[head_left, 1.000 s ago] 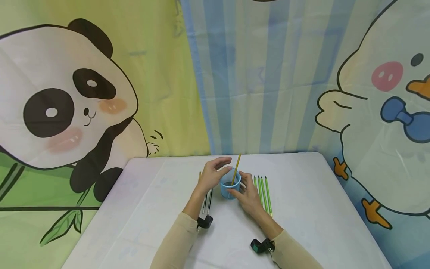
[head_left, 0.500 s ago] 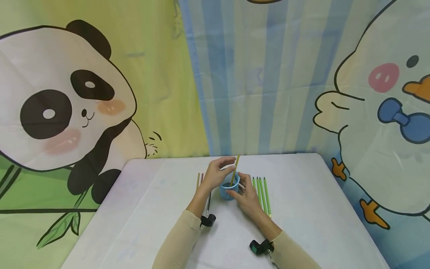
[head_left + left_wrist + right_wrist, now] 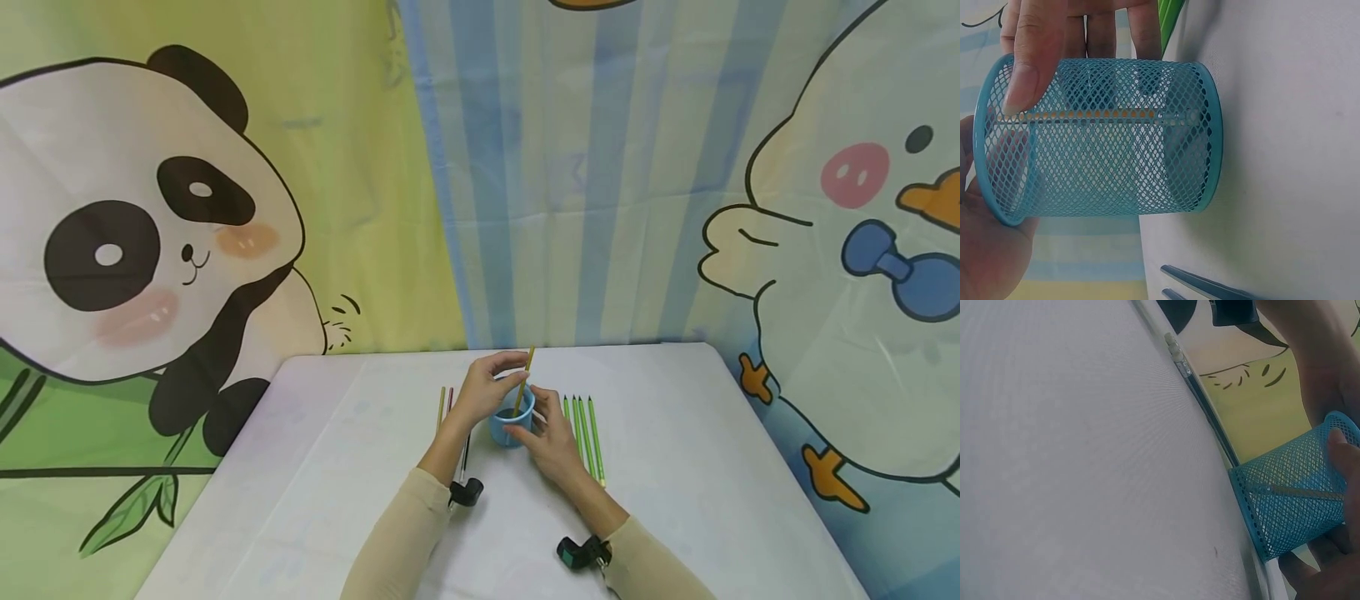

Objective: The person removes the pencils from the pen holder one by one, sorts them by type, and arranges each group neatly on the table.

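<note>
A light-blue mesh pencil cup stands upright on the white table. My right hand grips its right side near the rim, thumb in front and fingers behind. One yellow pencil leans inside the cup, its upper end above the rim; its lower end shows through the mesh in the left wrist view. My left hand is over the cup's left rim, thumb and fingers spread apart, fingertips right at the yellow pencil. The left wrist view shows the cup close up, with the right thumb on its wall.
Several green pencils lie side by side right of the cup. To its left, partly hidden by my left arm, lie a yellow pencil, a red one and a black one. Printed curtains hang behind the table.
My left hand has moved slightly right, closer to the yellow pencil. The right hand and the cup have stayed nearly still; the view has shifted a little.
</note>
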`<state>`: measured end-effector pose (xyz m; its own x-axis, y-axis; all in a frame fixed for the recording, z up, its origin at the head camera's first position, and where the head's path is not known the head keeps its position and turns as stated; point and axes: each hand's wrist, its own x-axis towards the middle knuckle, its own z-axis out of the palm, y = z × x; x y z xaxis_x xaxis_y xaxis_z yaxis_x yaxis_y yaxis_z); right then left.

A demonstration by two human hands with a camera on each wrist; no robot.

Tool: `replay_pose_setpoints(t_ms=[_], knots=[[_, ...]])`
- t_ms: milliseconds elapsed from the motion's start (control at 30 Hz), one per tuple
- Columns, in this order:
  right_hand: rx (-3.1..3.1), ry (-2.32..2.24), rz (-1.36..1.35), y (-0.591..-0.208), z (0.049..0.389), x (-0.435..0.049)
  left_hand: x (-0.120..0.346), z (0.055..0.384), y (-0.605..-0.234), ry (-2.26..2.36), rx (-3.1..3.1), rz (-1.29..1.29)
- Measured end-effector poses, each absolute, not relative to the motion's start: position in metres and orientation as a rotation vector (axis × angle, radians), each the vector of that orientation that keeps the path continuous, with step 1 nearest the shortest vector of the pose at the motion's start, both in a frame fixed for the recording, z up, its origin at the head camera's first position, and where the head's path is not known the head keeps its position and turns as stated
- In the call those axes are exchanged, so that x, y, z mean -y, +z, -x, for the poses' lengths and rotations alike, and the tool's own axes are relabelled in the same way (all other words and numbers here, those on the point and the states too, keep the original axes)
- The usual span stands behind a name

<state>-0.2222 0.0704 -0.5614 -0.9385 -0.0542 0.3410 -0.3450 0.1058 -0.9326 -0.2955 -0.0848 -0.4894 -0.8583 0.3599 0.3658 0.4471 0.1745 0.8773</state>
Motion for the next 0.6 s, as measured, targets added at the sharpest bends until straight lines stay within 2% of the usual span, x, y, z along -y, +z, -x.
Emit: replay_pose_setpoints(t_ms=[367, 600], knots=[[2.157, 1.962, -0.398, -0.533, 0.204, -0.067, 0.083, 0.294, -0.485, -1.645, 2.433, 0.820], [2.163, 1.987, -0.373, -0.530, 0.204, -0.067, 0.082, 0.295, -0.484, -1.615, 2.463, 0.794]])
